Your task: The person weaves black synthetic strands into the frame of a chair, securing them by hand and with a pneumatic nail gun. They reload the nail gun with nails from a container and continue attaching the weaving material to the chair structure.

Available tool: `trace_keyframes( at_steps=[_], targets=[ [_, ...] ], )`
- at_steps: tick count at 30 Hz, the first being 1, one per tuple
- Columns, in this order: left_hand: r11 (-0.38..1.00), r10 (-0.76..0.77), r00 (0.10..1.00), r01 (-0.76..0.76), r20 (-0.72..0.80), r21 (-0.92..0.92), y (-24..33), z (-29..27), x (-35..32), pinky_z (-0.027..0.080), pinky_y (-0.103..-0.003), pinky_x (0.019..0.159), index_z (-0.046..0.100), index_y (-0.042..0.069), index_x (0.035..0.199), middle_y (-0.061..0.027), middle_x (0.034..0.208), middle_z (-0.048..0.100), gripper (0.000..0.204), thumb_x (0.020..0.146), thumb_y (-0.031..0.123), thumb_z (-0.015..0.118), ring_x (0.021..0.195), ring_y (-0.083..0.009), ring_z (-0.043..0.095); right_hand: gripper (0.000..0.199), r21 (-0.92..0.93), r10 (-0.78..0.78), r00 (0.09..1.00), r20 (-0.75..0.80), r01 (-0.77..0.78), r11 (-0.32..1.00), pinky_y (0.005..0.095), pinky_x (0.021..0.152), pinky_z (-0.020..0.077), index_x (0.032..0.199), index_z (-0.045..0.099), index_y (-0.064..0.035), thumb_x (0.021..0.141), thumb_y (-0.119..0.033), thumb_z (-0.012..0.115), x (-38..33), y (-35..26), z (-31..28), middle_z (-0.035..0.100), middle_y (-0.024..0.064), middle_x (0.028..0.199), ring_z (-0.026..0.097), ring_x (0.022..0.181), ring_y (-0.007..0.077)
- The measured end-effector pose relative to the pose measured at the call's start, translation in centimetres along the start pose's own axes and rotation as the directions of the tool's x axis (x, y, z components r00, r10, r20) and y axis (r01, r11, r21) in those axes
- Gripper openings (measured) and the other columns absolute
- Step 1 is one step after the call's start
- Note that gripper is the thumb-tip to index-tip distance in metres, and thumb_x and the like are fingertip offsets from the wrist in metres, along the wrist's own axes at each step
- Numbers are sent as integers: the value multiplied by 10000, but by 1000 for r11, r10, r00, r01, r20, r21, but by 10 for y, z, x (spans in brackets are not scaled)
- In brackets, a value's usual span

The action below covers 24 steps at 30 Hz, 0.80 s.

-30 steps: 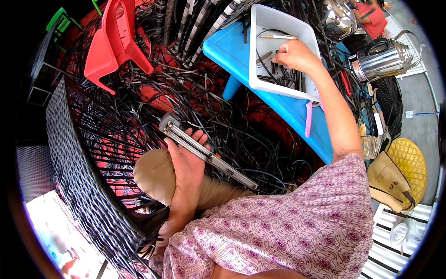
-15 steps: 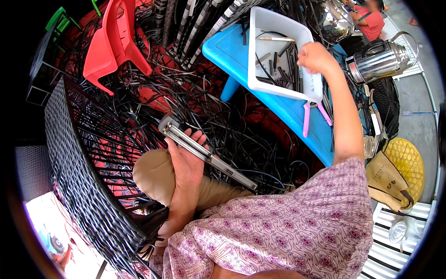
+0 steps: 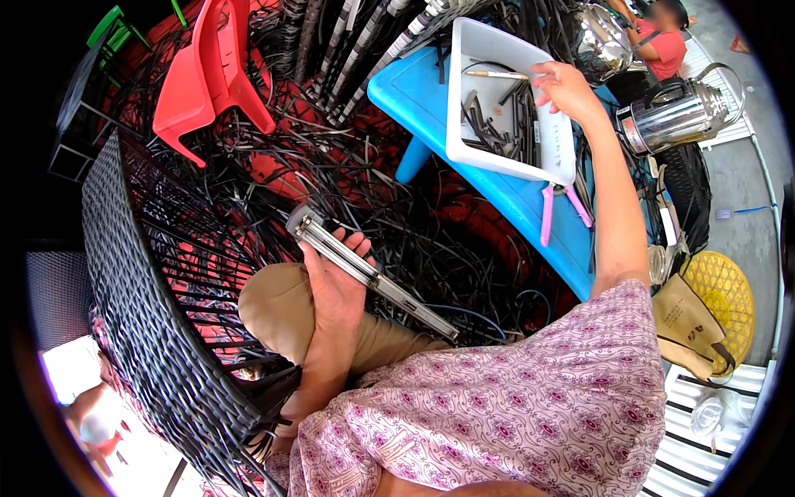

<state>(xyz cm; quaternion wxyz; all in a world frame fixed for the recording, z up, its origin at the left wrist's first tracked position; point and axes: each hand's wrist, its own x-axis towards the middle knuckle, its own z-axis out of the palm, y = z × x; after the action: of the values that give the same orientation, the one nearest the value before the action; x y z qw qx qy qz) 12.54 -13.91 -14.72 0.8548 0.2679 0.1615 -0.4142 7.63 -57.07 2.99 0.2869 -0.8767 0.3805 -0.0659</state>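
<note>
My left hand (image 3: 338, 290) lies palm up under a long silvery metal tool, which looks like an air staple gun (image 3: 364, 275), with its fingers curled round it. The tool's rounded head points up and left; its narrow rail slants down to the right. My right hand (image 3: 570, 93) hovers at the right rim of a white plastic bin (image 3: 553, 159), fingers apart, with nothing visible in them. Inside the bin lie several short dark strips (image 3: 522, 120) and a thin pen-like stick (image 3: 495, 74). Pink-handled cutters (image 3: 548, 217) hang by the bin's near edge.
The bin stands on a blue plastic stool (image 3: 497, 203). A half-woven black wicker piece (image 3: 137, 240) leans at my left. Black strips (image 3: 356, 174) litter the red floor. Further off are a red chair (image 3: 186, 91), a steel flask (image 3: 679, 116), a yellow woven hat (image 3: 729, 290) and another person (image 3: 662, 50).
My right hand's fingers have spread from a closed shape, above the bin. Some dark strips in the bin lie differently. My left hand keeps the tool almost in place.
</note>
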Motion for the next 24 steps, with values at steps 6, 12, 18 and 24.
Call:
trace_keyframes(
  at_steps=[6, 12, 18, 24],
  targets=[
    [1000, -4, 1000, 4, -5, 9, -1, -4, 1, 475, -423, 866, 514, 69, 1218, -117, 1142, 595, 699, 891, 681, 426, 1036, -274, 575, 220, -614, 40, 975, 218, 105, 782, 352, 542, 545, 754, 658, 44, 765, -22, 448, 21, 0, 24, 656, 191, 627, 688, 596, 244],
    [1000, 0, 1000, 0, -8, 18, -1, -1, 1, 482, -420, 853, 527, 68, 1204, -111, 1113, 610, 691, 898, 676, 415, 1009, -268, 587, 468, 71, 37, 991, 125, -46, 996, 299, 526, 515, 1278, 517, 35, 828, -86, 552, 23, -4, 16, 652, 148, 995, 679, 713, 195],
    [1000, 14, 1000, -14, 10, -1, -1, -3, 1, 486, -414, 851, 530, 74, 1201, -101, 1101, 616, 671, 897, 665, 436, 1002, -262, 591, 405, -233, 207, 973, 100, -179, 956, 275, 492, 483, 1240, 531, 35, 866, -102, 459, 10, -17, 0, 675, 170, 941, 657, 606, 177],
    [1000, 1, 1000, -1, -6, 14, 0, 1, 1, 483, -410, 858, 531, 77, 1200, -98, 1099, 615, 677, 884, 671, 459, 1002, -258, 590, 228, -442, 239, 941, 240, -113, 890, 363, 450, 515, 846, 603, 101, 794, -58, 447, 11, -11, 15, 670, 214, 740, 666, 551, 261]
  ],
)
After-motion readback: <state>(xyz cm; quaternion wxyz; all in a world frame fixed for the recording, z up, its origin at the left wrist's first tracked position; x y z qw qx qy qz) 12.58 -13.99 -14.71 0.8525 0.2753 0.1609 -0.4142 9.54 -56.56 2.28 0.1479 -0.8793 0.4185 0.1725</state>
